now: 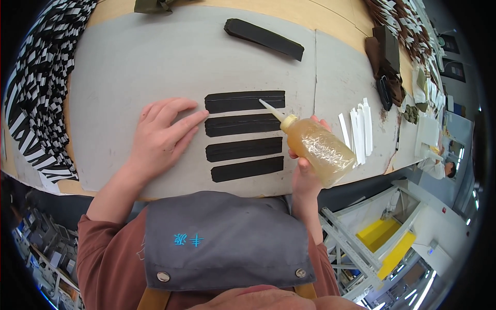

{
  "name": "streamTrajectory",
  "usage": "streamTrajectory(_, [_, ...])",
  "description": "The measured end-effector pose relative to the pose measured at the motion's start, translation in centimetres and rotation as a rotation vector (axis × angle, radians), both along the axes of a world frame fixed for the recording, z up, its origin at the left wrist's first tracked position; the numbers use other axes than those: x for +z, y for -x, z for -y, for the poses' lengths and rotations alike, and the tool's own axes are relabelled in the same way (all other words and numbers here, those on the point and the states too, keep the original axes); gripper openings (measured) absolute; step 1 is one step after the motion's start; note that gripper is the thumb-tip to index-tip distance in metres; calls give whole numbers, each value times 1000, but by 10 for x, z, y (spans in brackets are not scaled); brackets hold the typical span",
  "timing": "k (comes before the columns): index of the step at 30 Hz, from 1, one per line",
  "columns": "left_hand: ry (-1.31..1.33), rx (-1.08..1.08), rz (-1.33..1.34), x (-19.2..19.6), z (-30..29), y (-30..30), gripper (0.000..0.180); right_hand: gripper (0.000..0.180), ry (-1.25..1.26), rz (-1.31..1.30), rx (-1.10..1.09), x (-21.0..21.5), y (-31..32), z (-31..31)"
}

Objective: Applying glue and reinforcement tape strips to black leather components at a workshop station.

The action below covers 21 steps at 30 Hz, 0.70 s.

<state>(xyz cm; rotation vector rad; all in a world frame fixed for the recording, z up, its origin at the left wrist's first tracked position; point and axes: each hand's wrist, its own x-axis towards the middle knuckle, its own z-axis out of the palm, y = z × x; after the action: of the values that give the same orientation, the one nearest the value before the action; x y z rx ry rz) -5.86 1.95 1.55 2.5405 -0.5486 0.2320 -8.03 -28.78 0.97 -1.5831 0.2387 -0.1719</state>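
Several black fabric strips lie in a column on the grey work board, each with a lengthwise line along it. My right hand is wrapped around a squeeze bottle of cloudy amber liquid, tilted so its tapered nozzle meets or hovers just over the farthest strip; I cannot tell which. My left hand rests on the board with fingers stretched out, holding nothing. Its index fingertip is at the left end of that same strip. Farther back lies a stack of black strips, set at a slant.
White strips lie to the right of the bottle. A heap of black-and-white pieces covers the left side. Dark brown fabric bundles and a brown-and-white heap sit at the far right. Below right stands a metal frame with a yellow panel.
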Motion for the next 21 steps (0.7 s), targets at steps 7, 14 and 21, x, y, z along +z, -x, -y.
streamTrajectory(7, [7,2,-11,-3,-2,1,30,114,-109,-58,212,-6,-1,-20])
streamTrajectory(14, [18,-7,2,-7,-3,2,34,106,-97,10,381,-5,-7,-41])
streamTrajectory(21, [30,-35,-4,-7,-2,-1,34,109,-88,152,452,-8,-11,-44])
